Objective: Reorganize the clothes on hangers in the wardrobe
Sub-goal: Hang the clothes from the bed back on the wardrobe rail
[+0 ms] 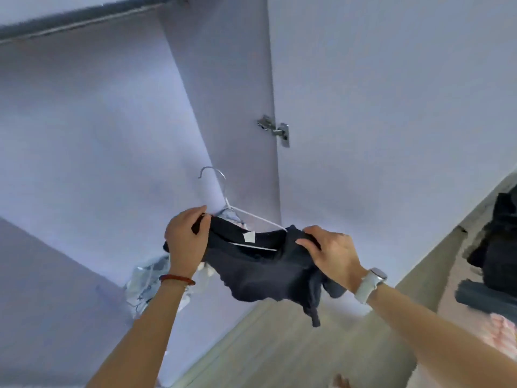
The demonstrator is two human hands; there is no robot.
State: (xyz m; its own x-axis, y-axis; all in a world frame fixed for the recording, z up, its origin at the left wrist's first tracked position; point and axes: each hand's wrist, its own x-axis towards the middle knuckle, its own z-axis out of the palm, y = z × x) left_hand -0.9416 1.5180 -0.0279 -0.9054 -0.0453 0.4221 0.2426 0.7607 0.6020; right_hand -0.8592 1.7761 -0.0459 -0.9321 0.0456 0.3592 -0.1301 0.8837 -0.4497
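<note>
— Both forearms come up from the bottom of my view. What do they hold?

— My left hand (186, 242) has its fingers curled round one side of the neckline of a dark garment (263, 270). My right hand (333, 254) pinches the other side with thumb and fingers, so both are closed on the cloth.

— And the hanger?

— A white hanger (246, 219) sits partly inside the neck opening; its hook is free in the air, in front of the open wardrobe (98, 135). The rail (84, 21) is high up at the left, well apart from the hook.

— How to do this step well?

— I think the shoulders must sit evenly on both hanger arms. I would pull the collar outward gently, keep the hanger level, and only after that lift the hook to the rail. A light patterned cloth (145, 278) lies low inside; I should not catch it.
</note>
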